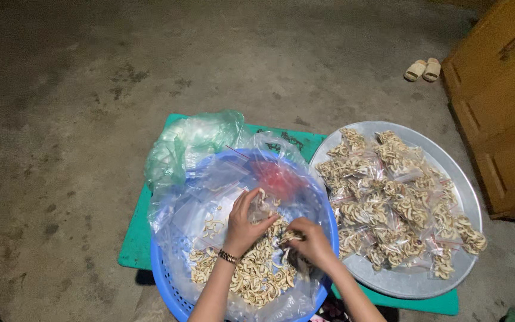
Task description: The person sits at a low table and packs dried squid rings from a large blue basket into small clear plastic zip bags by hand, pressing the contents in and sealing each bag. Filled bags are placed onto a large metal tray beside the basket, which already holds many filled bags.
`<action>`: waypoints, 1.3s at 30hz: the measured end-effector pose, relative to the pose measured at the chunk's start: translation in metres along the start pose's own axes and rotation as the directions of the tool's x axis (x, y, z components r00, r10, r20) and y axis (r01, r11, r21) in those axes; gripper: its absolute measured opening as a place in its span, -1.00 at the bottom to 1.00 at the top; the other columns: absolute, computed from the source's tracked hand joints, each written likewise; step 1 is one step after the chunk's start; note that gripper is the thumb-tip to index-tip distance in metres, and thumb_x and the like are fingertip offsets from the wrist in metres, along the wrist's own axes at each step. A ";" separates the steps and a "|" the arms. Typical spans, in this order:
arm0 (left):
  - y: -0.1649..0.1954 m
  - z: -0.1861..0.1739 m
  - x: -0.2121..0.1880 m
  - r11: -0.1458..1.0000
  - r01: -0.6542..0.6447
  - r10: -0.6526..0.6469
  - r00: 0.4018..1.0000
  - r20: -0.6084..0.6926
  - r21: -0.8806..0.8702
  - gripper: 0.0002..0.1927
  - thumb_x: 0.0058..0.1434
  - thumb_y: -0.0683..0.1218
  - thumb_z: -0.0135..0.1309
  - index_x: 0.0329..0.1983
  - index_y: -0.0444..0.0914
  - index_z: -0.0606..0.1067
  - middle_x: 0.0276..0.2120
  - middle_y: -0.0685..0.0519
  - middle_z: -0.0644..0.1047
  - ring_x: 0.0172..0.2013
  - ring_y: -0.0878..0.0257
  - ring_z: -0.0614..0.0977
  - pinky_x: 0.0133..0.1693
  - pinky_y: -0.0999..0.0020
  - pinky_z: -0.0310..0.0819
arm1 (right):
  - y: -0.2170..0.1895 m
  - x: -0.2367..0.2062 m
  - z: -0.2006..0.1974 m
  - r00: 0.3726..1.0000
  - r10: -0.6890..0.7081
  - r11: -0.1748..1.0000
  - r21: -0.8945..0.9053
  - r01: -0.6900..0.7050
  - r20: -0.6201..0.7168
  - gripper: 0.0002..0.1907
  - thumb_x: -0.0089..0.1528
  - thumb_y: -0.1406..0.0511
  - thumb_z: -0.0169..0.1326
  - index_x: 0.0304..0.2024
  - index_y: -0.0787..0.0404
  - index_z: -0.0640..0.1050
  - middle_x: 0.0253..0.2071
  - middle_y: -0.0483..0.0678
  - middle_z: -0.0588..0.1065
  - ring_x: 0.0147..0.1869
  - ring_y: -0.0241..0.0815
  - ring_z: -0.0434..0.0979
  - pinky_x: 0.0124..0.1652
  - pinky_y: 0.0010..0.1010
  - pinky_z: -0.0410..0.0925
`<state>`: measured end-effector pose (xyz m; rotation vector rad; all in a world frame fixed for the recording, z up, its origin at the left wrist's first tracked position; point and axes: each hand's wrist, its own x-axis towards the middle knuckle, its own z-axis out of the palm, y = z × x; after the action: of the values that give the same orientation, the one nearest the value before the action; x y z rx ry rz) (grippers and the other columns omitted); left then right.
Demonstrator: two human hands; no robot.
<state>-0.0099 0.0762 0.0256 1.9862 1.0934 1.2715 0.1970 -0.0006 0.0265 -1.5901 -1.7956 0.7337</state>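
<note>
**Q:** Left hand, what is it doing?

**A:** It is closed on a small clear bag, gripping near the mouth, above the middle of a blue basket lined with plastic. The right hand, fingers pinched together, holds a few pale curled pieces taken from the loose heap.

**Q:** How would the bag handle?

**A:** Probably light, soft and slippery; best held by the rim. Its long axis looks tilted, mouth towards the right hand. Filled bags cover a round metal tray touching the basket's right edge.
</note>
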 end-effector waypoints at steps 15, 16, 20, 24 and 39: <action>0.034 -0.029 -0.040 0.991 0.056 -0.070 0.991 0.114 0.125 -0.15 -0.05 0.05 0.39 0.32 -0.22 0.36 0.15 -0.06 0.53 0.17 0.05 0.53 0.35 -0.02 0.06 | -0.113 0.013 -0.040 0.981 -0.148 0.976 0.179 0.125 0.126 -0.41 -0.01 0.43 0.30 0.10 0.29 0.52 0.21 0.03 0.47 0.20 -0.02 0.50 0.12 -0.32 0.35; 0.034 -0.029 -0.037 0.991 0.048 -0.062 0.992 0.110 0.125 -0.15 -0.04 0.07 0.40 0.31 -0.22 0.36 0.15 -0.07 0.52 0.17 0.04 0.52 0.35 -0.02 0.06 | -0.114 0.014 -0.040 0.983 -0.162 0.974 0.173 0.145 0.087 -0.43 0.00 0.44 0.26 0.10 0.30 0.53 0.16 0.03 0.49 0.18 -0.03 0.52 0.10 -0.33 0.37; 0.030 -0.027 -0.023 0.992 0.021 -0.037 0.992 0.123 0.127 -0.20 0.00 0.07 0.37 0.30 -0.22 0.37 0.15 -0.07 0.53 0.18 0.02 0.52 0.35 -0.02 0.09 | -0.102 0.017 -0.038 1.000 0.000 0.994 0.112 0.001 -0.003 -0.63 0.10 0.41 0.21 -0.01 0.25 0.62 -0.09 -0.02 0.62 -0.01 -0.13 0.66 -0.11 -0.38 0.45; 0.030 -0.016 -0.022 0.995 -0.023 0.010 0.992 0.126 0.101 -0.21 0.01 0.07 0.38 0.31 -0.20 0.39 0.16 -0.07 0.54 0.22 -0.06 0.47 0.36 -0.04 0.10 | -0.081 0.024 -0.029 0.991 -0.087 0.995 0.034 0.090 -0.097 -0.76 0.12 0.40 0.24 -0.14 0.25 0.69 -0.24 -0.03 0.66 -0.17 -0.15 0.67 -0.25 -0.42 0.46; 0.006 -0.017 -0.042 0.621 0.315 -0.398 0.916 0.058 -0.717 -0.31 0.15 -0.22 0.28 0.37 -0.26 0.36 0.22 -0.05 0.50 0.10 0.24 0.58 0.10 0.35 0.55 | -0.048 0.018 0.018 0.955 0.192 0.934 -0.340 -0.107 0.227 0.02 -0.13 0.16 0.58 0.32 0.13 0.36 0.24 0.15 0.37 0.18 0.15 0.40 0.09 -0.12 0.34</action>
<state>-0.0334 0.0378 0.0172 1.0499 0.7934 1.3152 0.1506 0.0114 0.0520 -1.9406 -2.0827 0.7738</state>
